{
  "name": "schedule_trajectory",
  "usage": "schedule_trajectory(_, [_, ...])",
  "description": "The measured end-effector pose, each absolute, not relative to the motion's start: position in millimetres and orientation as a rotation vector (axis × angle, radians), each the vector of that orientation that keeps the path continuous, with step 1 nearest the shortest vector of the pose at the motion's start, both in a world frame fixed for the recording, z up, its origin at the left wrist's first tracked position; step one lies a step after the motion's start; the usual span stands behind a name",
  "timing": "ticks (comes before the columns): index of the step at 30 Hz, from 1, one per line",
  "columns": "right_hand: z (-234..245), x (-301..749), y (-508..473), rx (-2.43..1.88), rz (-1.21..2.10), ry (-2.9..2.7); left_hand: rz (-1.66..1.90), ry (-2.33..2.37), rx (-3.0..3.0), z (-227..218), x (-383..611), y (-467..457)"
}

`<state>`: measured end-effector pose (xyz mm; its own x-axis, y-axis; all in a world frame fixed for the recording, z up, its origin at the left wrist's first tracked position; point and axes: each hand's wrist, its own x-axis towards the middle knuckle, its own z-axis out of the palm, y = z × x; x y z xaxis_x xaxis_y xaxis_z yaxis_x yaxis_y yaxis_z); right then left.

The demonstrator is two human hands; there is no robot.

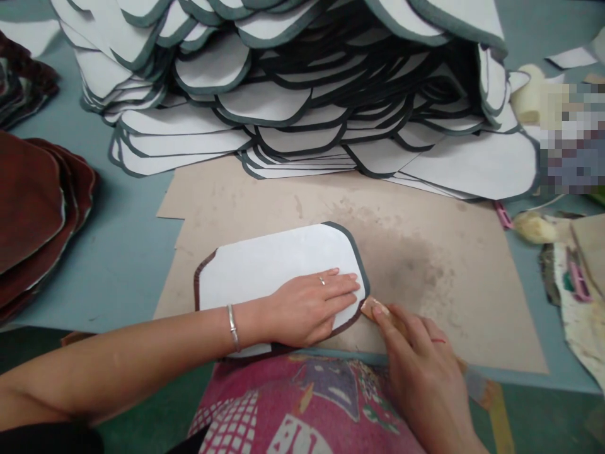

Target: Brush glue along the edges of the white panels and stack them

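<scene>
A white-backed panel with rounded corners lies near the table's front edge. Dark grey margin shows along its upper right corner, while dark brown edging runs round the left end and the lower right corner. My left hand rests flat on the panel's right half, fingers stretched toward the right edge. At that edge, my right hand is closed round a small tan, flat-ended tool, whose tip touches the brown edging or sits right beside it. My fingers cover most of the tool, so its full shape is hidden.
Under the panel lies a stained cardboard sheet. Behind it, a large heap of similar white panels spans the table. Reddish-brown pieces are stacked at left. Pink clips, a cream roll and scraps lie at right.
</scene>
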<state>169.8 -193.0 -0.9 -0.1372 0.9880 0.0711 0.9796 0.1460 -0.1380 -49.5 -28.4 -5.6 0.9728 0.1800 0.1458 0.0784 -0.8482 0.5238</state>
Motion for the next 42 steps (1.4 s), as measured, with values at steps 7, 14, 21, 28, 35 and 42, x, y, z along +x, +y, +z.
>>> schedule_trajectory(7, [3.2,162.7,-192.4,-1.972,0.104,-2.252,0.182,0.245,2.572,-1.9,-54.9,-38.5])
schedule_trajectory(14, [4.0,162.4,-196.8,-1.91,0.08,-2.282,0.215,0.206,2.558,-1.4,-64.3,-46.8])
schedule_trajectory(21, [11.4,171.0,-180.2,-1.878,0.138,-2.369,0.092,0.242,2.656,7.5,-56.2,-37.5])
schedule_trajectory(28, [5.2,182.0,-157.7,-1.826,0.096,-2.461,0.111,0.304,2.699,9.2,-54.0,-36.0])
schedule_trajectory(35, [2.9,185.2,-150.1,-1.788,0.068,-2.467,0.197,0.408,2.706,8.4,-50.6,-12.7])
schedule_trajectory(42, [4.7,178.3,-116.6,-1.858,0.014,-2.441,0.228,0.391,2.672,1.4,-53.0,-6.7])
